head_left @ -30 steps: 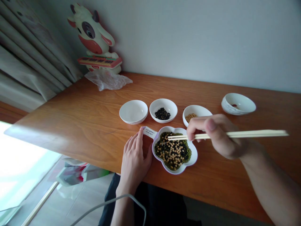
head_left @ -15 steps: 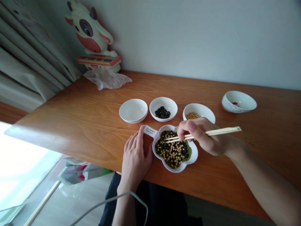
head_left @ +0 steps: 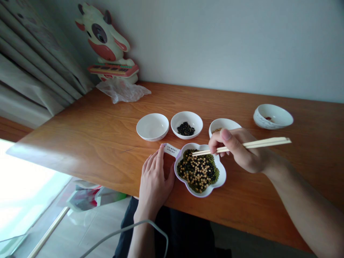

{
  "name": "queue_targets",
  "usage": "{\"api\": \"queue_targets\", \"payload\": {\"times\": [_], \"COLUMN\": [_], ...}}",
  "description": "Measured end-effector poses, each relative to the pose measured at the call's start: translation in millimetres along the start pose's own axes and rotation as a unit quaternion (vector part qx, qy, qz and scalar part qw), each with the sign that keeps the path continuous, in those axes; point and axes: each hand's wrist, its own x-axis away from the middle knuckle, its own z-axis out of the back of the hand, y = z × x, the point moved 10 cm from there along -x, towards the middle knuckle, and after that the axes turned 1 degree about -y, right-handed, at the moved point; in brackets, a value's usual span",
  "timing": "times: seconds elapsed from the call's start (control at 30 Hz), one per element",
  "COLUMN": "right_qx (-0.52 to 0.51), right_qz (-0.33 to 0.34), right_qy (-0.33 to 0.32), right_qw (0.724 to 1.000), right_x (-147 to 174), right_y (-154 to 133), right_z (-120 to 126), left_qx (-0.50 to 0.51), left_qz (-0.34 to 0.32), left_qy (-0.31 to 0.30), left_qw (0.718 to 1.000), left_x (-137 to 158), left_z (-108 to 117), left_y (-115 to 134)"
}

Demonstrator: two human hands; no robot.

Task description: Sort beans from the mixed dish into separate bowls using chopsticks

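My right hand grips a pair of light chopsticks, their tips close together over the far side of a flower-shaped dish. Whether the tips touch the beans cannot be made out. In that white, purple-rimmed dish lie mixed beans: pale yellow, black and small green ones. My left hand rests on the table with fingers stretched out, the index fingertip at the end of the dish's labelled handle. Behind my right hand, a white bowl of yellow beans is partly hidden.
Along the back of the dish stand a white bowl of black beans and a plain white bowl. Another bowl with a few reddish bits is farther right. A cow toy keyboard and crumpled plastic bag lie back left.
My right hand has shifted right and slightly up, drawing the chopstick tips toward the dish's far edge and covering more of the yellow-bean bowl. My left hand and the dish stay put.
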Motion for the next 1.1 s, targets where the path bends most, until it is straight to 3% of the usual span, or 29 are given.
{"api": "queue_targets", "payload": {"times": [0.3,0.47,0.67,1.1], "right_qx": [0.023,0.053,0.069,0.092], "right_qz": [-0.003,-0.045,-0.091,-0.078], "right_qy": [-0.017,0.006,-0.009,-0.01], "right_qw": [1.0,0.998,0.993,0.993], "right_x": [0,4,4,4], "right_y": [-2,9,19,17], "right_z": [-2,16,13,5], "left_qx": [0.002,0.0,-0.002,0.011], "left_qz": [0.003,0.007,0.005,0.008], "left_qy": [-0.002,-0.005,-0.003,0.002], "left_qw": [1.0,1.0,1.0,1.0], "left_x": [0,0,0,0], "left_z": [0,0,0,1], "left_y": [0,-1,0,0]}}
